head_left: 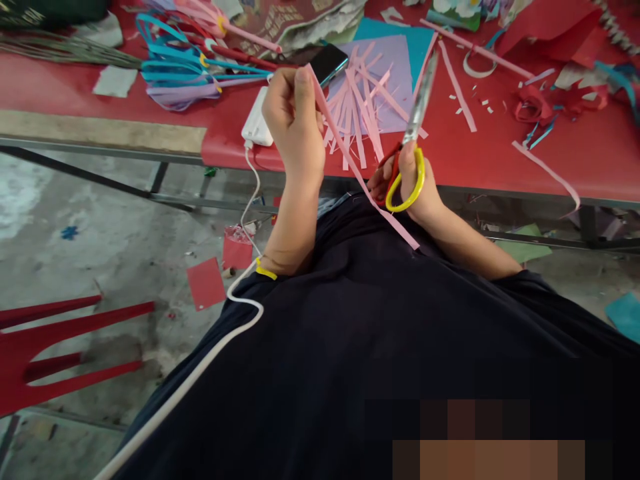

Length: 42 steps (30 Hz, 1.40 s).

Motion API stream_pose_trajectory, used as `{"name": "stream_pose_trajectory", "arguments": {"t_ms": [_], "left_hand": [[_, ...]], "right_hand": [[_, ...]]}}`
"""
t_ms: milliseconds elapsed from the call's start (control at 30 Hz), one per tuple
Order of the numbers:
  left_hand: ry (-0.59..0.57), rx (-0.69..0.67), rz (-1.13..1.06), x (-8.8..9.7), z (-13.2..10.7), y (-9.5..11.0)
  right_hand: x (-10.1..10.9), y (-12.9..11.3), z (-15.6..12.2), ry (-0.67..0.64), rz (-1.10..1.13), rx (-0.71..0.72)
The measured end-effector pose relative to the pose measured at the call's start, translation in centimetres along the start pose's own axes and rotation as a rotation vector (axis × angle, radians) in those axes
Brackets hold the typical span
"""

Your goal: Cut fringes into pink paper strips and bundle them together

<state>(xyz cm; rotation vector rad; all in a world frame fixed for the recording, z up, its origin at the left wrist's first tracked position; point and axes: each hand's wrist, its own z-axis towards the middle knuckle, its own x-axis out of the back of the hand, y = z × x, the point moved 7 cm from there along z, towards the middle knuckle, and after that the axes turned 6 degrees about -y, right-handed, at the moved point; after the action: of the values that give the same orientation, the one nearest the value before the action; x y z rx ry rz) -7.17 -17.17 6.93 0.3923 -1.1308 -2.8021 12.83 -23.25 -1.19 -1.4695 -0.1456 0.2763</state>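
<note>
My left hand point(297, 127) pinches the upper end of a long pink paper strip point(345, 150) between thumb and fingers. The strip slants down to the right, passes close to the scissors' handles and ends over my dark shirt. My right hand point(423, 183) grips scissors point(411, 167) with a yellow and a red handle loop. Their blades point up and away over the table and look closed. Just beyond my hands, several short pink strips point(363, 110) lie fanned out on a lilac paper sheet point(397, 67) and on the red tabletop.
A black phone point(330, 63) and a white power bank point(259, 120) with a white cable point(240, 300) are near my left hand. Blue and lilac looped strips point(175, 70) lie farther left. Red paper scraps point(540, 110) are at right. A red chair point(30, 360) stands on the floor.
</note>
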Motion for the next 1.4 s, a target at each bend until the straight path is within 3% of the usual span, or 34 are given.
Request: {"name": "stream_pose_trajectory", "arguments": {"t_ms": [133, 200, 267, 400, 467, 533, 633, 733, 767, 833, 867, 900, 967, 1033, 1100, 1200, 1300, 1400], "left_hand": [[0.074, -0.170, 0.266, 0.9, 4.9, -3.5], [0.038, 0.052, 0.502, 0.9, 8.6, -7.8], [-0.020, 0.238, 0.604, 0.4, 11.6, -11.6], [-0.136, 0.362, 0.661, -2.5, 15.1, -16.0], [-0.218, 0.480, 0.702, -3.9, 15.3, -17.8], [-0.239, 0.523, 0.687, -4.7, 14.7, -18.4], [-0.292, 0.453, 0.597, -5.5, 11.2, -16.0], [-0.589, 0.235, 0.391, -6.8, 3.0, -9.2], [-0.765, 0.121, 0.267, -7.4, -0.6, -6.1], [-1.334, -0.138, -0.067, -7.9, -9.2, -0.2], [-1.578, -0.139, -0.114, -7.0, -12.8, 1.0], [-1.706, -0.059, -0.065, -5.7, -15.0, 0.8], [-1.707, 0.147, 0.396, -2.1, -15.8, -2.7], [-1.529, 0.391, 1.033, 3.2, -13.7, -7.0], [-1.449, 0.463, 1.217, 6.6, -12.7, -7.9], [-1.403, 0.391, 1.133, 7.6, -13.8, -5.8], [-1.392, 0.303, 0.696, 6.0, -16.6, -2.6], [-1.383, 0.199, 0.408, 5.0, -18.1, -1.8]], "right_hand": [[5.5, -0.3, 2.2, 0.296, -0.103, 0.132], [9.8, -1.2, 3.1, 0.458, -0.194, 0.181], [14.0, -2.5, 4.1, 0.495, -0.362, 0.166], [20.5, -4.3, 5.3, 0.435, -0.940, -0.067], [22.0, -4.4, 5.1, 0.416, -1.176, -0.179], [22.2, -3.9, 4.7, 0.406, -1.317, -0.250], [21.8, -2.7, 4.3, 0.435, -1.383, -0.274], [22.1, -1.5, 4.2, 0.489, -1.364, -0.280], [22.4, -1.2, 4.2, 0.506, -1.349, -0.280], [23.1, -0.8, 4.2, 0.535, -1.296, -0.263], [23.4, -0.7, 4.2, 0.533, -1.254, -0.246], [23.6, -0.6, 4.2, 0.532, -1.206, -0.224], [23.8, -0.4, 4.2, 0.519, -1.109, -0.178], [23.8, -0.5, 4.2, 0.518, -1.046, -0.141], [23.7, -0.4, 4.2, 0.515, -1.022, -0.123], [23.4, -0.2, 4.2, 0.484, -1.002, -0.136], [23.5, -0.2, 4.1, 0.497, -0.995, -0.168], [23.5, -0.4, 4.0, 0.554, -1.051, -0.210]]}}
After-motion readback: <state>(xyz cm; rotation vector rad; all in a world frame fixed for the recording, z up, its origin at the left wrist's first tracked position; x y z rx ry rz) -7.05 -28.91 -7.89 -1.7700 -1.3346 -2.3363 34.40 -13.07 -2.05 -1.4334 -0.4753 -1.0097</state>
